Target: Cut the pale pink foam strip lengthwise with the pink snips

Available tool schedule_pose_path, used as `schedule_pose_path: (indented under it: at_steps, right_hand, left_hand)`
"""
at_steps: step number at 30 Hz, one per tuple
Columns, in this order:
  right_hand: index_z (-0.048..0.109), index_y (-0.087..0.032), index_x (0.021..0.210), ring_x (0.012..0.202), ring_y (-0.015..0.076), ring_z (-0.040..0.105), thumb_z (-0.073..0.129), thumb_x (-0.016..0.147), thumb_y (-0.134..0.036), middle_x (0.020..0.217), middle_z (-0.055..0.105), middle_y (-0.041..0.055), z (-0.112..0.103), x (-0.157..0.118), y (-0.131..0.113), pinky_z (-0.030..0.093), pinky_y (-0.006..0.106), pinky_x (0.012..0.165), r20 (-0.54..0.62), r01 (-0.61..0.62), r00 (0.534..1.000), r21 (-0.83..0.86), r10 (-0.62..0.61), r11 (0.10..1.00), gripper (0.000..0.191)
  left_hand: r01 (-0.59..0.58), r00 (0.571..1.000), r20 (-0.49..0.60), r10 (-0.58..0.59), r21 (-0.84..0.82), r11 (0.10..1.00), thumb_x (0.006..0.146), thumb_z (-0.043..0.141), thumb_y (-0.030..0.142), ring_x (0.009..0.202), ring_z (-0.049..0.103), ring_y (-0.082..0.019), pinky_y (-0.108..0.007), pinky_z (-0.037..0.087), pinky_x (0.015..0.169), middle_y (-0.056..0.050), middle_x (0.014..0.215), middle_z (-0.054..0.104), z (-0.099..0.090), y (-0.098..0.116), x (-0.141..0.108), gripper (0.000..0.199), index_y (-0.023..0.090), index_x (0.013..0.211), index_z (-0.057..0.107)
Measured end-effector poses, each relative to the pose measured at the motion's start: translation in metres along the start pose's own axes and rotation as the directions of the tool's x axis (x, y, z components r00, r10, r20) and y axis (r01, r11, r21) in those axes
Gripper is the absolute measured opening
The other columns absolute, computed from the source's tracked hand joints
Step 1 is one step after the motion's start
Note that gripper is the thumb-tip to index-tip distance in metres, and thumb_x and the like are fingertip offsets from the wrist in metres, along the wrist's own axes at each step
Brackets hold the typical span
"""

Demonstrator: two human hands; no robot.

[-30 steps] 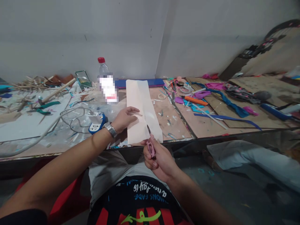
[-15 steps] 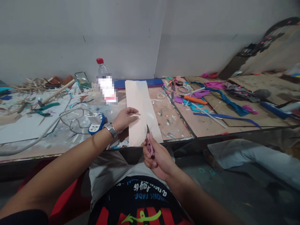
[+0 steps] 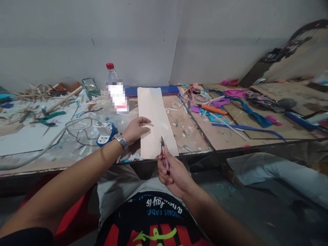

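Note:
A long sheet of cream paper (image 3: 152,112) lies lengthwise on the workbench, its near end at the front edge. My left hand (image 3: 137,130), with a metal watch on its wrist, rests on the sheet's left side; thumb and fingers are apart. In my right hand (image 3: 170,167) is a pair of small scissors with pink handles (image 3: 165,162), fingers wrapped round them. Their dark blades point away from me over the near right part of the paper. Whether the blades touch the sheet I cannot tell.
A bottle with a red cap (image 3: 110,66) stands behind my left hand. Left of it are a blue power socket (image 3: 105,138) with a white cable and green pliers (image 3: 51,119). Rightward lie an orange cutter (image 3: 214,109), blue ribbon (image 3: 251,128) and scraps. Another person's leg (image 3: 269,169) is at right.
The scissors have drawn back slightly toward me and to the right, showing more of their blades. My left hand stays in place on the paper.

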State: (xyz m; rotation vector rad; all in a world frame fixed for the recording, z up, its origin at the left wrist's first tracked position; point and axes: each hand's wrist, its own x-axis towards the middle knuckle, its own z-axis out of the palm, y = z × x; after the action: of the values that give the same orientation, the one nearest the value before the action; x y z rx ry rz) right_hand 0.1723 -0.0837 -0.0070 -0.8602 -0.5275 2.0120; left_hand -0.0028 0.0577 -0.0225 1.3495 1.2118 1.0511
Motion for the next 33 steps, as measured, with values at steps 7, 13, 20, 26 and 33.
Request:
schedule_pose_path:
  at_steps: [7, 13, 20, 26, 33]
  right_hand:
    - [0.051, -0.02, 0.085, 0.03, 0.003, 0.019, 0.064, 0.089, -0.058, 0.047, 0.046, -0.0094, 0.0005, -0.0003, 0.0003, 0.016, 0.018, 0.034, -0.002, 0.004, 1.0, -0.012, -0.004, 1.0, 0.04]
    - [0.051, -0.02, 0.084, 0.031, 0.0028, 0.019, 0.067, 0.086, -0.058, 0.047, 0.046, -0.0096, -0.0002, 0.0001, 0.0015, 0.015, 0.018, 0.035, -0.017, 0.008, 1.0, -0.024, -0.008, 1.0, 0.042]
    - [0.05, -0.021, 0.083, 0.031, 0.0033, 0.019, 0.068, 0.086, -0.057, 0.046, 0.045, -0.0097, 0.0005, -0.0006, 0.0031, 0.015, 0.018, 0.034, -0.017, 0.009, 1.0, -0.034, -0.01, 0.999, 0.041]
    - [0.051, -0.021, 0.084, 0.031, 0.0032, 0.019, 0.066, 0.088, -0.056, 0.047, 0.046, -0.0093, 0.0022, -0.0021, 0.0025, 0.016, 0.018, 0.035, -0.022, 0.02, 1.0, -0.017, -0.021, 1.0, 0.039]
    - [0.054, -0.019, 0.087, 0.031, 0.0029, 0.018, 0.066, 0.086, -0.061, 0.046, 0.046, -0.0092, 0.0004, -0.0056, 0.0035, 0.016, 0.018, 0.035, -0.011, -0.01, 1.0, 0.012, 0.01, 1.0, 0.043]
  left_hand:
    - [-0.001, 1.0, 0.007, 0.001, 0.002, 1.0, 0.061, 0.074, 0.017, 0.077, 0.06, -0.014, -0.025, 0.047, 0.067, -0.004, 0.098, 0.069, -0.0004, 0.0009, 0.0, 0.038, 0.016, 0.098, 0.067]
    - [0.0, 1.0, 0.012, 0.0, -0.006, 1.0, 0.061, 0.075, 0.018, 0.079, 0.061, -0.015, -0.026, 0.047, 0.069, -0.005, 0.099, 0.069, 0.0, 0.0012, -0.0007, 0.039, 0.016, 0.099, 0.066]
    - [0.001, 1.0, 0.008, -0.001, -0.006, 1.0, 0.062, 0.074, 0.018, 0.079, 0.062, -0.015, -0.026, 0.048, 0.069, -0.005, 0.1, 0.07, 0.0, -0.0004, 0.0003, 0.038, 0.016, 0.099, 0.067]
    - [0.0, 1.0, -0.009, 0.0, -0.029, 1.0, 0.064, 0.074, 0.016, 0.077, 0.062, -0.015, -0.026, 0.049, 0.067, -0.005, 0.098, 0.068, 0.0002, -0.0002, 0.0006, 0.045, 0.017, 0.108, 0.064]
    - [-0.026, 0.998, -0.061, 0.012, -0.236, 0.971, 0.058, 0.076, 0.008, 0.094, 0.063, -0.018, -0.029, 0.053, 0.078, -0.006, 0.11, 0.065, 0.0009, 0.0087, 0.0, 0.075, 0.02, 0.128, 0.049]
